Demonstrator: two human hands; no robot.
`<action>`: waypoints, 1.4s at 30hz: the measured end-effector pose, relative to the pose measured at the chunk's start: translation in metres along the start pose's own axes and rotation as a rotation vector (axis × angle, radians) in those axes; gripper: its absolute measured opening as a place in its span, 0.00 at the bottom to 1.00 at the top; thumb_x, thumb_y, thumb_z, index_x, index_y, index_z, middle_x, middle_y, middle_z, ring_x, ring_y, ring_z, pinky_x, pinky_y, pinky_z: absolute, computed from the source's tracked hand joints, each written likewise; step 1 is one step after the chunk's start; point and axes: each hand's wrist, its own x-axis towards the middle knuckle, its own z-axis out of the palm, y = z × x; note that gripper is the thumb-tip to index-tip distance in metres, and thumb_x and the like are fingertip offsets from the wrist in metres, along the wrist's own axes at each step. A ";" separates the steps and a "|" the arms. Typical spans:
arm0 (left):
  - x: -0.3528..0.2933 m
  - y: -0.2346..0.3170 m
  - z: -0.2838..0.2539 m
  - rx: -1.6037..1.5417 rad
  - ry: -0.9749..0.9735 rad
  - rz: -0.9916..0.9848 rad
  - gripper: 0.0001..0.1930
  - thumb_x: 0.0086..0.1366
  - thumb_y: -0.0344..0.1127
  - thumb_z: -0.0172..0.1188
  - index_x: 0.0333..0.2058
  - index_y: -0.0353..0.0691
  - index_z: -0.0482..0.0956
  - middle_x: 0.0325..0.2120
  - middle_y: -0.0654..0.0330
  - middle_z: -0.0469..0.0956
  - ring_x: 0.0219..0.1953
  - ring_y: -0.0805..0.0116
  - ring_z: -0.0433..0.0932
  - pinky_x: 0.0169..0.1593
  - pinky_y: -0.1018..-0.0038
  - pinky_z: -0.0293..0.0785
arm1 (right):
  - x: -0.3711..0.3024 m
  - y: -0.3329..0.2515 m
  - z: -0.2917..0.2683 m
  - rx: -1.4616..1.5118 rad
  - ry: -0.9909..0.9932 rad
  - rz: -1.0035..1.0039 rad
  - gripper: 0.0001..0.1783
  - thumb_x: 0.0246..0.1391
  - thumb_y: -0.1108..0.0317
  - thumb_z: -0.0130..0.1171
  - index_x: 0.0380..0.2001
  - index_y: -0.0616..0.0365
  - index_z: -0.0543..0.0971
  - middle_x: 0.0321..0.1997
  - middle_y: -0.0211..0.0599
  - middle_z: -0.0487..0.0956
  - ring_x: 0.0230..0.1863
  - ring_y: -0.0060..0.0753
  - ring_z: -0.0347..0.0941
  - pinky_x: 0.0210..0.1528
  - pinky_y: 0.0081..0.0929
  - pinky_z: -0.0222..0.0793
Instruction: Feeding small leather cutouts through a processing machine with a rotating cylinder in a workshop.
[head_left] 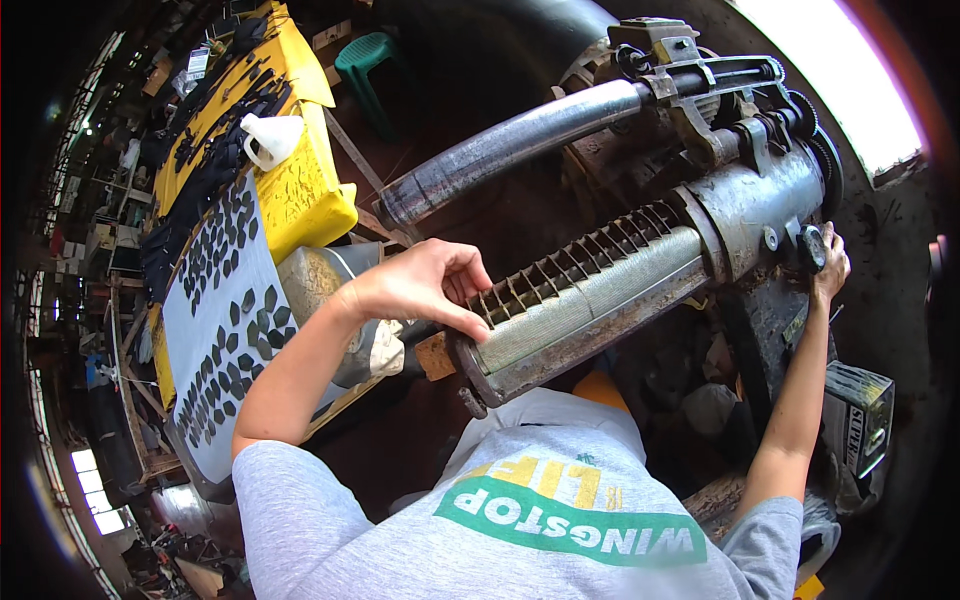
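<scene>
A long metal machine bed [640, 302] runs from the middle toward the upper right, with a grey textured plate [590, 298] on top. Along the plate's far side stands a row of thin upright metal ribs [565, 268]. My left hand [425, 285] straddles the near-left end of this row, thumb on the plate's end and curled fingers on the far side of the ribs. My right hand [832, 262] reaches round the machine's cylindrical housing [765, 205], bent beside a dark round knob [812, 248]. What its fingers grip is partly hidden.
Above the bed, a steel roller arm [510, 150] crosses toward gears [825, 160]. At left, a yellow-covered table [310, 200] bears a white jug [272, 140] and a pale sheet [210, 330] with several dark cut pieces. A green stool [365, 55] stands behind; a box [858, 420] sits lower right.
</scene>
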 end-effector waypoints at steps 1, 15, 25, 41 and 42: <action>0.001 0.001 0.000 0.055 0.026 0.048 0.20 0.49 0.38 0.77 0.35 0.34 0.78 0.30 0.62 0.80 0.35 0.78 0.78 0.40 0.81 0.75 | 0.000 -0.002 -0.001 0.015 -0.045 0.108 0.33 0.64 0.38 0.39 0.45 0.57 0.80 0.41 0.46 0.82 0.46 0.52 0.74 0.54 0.43 0.65; -0.017 0.011 -0.005 -0.022 -0.026 -0.087 0.17 0.63 0.35 0.65 0.49 0.36 0.80 0.36 0.64 0.82 0.34 0.82 0.76 0.37 0.83 0.73 | -0.009 0.018 0.018 -0.295 -0.098 -0.078 0.23 0.65 0.69 0.46 0.62 0.37 0.69 0.51 0.31 0.78 0.46 0.40 0.76 0.54 0.36 0.69; -0.026 0.009 0.004 0.236 0.246 0.265 0.11 0.45 0.28 0.75 0.31 0.43 0.86 0.32 0.66 0.73 0.40 0.73 0.73 0.48 0.75 0.70 | -0.013 0.028 0.026 -0.267 -0.141 -0.066 0.35 0.59 0.80 0.45 0.67 0.36 0.62 0.58 0.31 0.73 0.53 0.41 0.72 0.59 0.40 0.64; -0.006 0.005 -0.003 0.216 0.032 0.362 0.11 0.44 0.29 0.75 0.30 0.44 0.88 0.28 0.67 0.70 0.34 0.76 0.70 0.37 0.78 0.69 | -0.015 0.028 0.028 -0.255 -0.095 -0.076 0.43 0.49 0.87 0.49 0.66 0.35 0.62 0.57 0.29 0.72 0.52 0.38 0.72 0.58 0.38 0.66; -0.006 0.005 -0.002 0.216 0.031 0.363 0.11 0.44 0.29 0.75 0.30 0.44 0.88 0.28 0.67 0.70 0.34 0.76 0.70 0.37 0.78 0.69 | -0.015 0.027 0.028 -0.251 -0.090 -0.077 0.43 0.49 0.87 0.49 0.66 0.35 0.62 0.56 0.29 0.72 0.52 0.38 0.72 0.58 0.38 0.66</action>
